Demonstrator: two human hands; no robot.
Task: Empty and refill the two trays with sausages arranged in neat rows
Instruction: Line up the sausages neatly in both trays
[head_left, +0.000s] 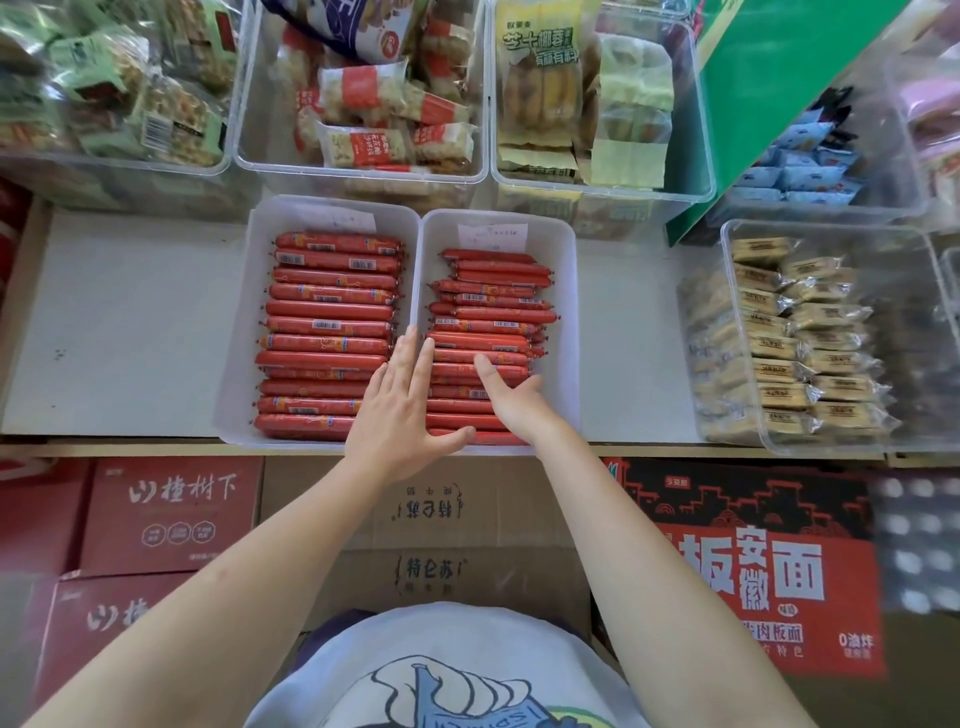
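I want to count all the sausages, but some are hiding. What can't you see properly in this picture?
- Head view: the left hand covers the near ends of sausages where the left tray meets the right tray.
- The right hand hides sausages in the right tray's near corner.
- Lower layers of sausages lie under the top rows.
- The paper notes are too small to read.
- The far-right boxes are blurred.

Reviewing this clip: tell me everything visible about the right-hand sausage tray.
The right tray is a white, translucent-looking plastic rectangle with rounded corners, sitting on the pale shelf flush against the left tray. A handwritten paper slip lies at its far end. Red sausages fill it crosswise in stacked rows, slightly uneven at their ends. The left hand rests flat over the shared wall; the right hand touches the near sausages.
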